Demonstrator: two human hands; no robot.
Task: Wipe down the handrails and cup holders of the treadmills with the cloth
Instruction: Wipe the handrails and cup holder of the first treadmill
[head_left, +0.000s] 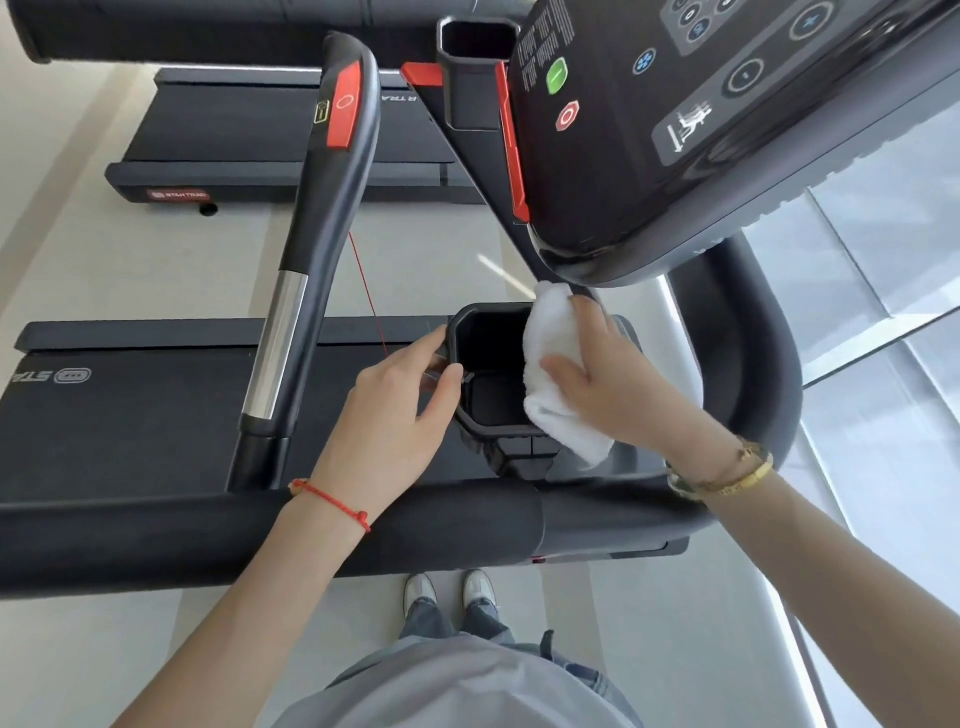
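A black cup holder (485, 340) sits below the treadmill console, near the middle of the view. My left hand (402, 402) grips its left rim, thumb and fingers curled round the edge. My right hand (605, 371) holds a folded white cloth (553, 364) against the holder's right rim; the cloth drapes over the edge and hangs down its outer side. A black handrail (322, 208) with a red panel and a chrome section runs up from the lower left. A second cup holder (475, 47) stands at the top.
The black console (701, 114) with green and red buttons overhangs the upper right. A curved black side rail (753, 364) wraps round on the right. A red safety cord (366, 291) hangs beside the handrail. Another treadmill (260, 140) lies beyond. My feet (449, 595) stand on pale floor.
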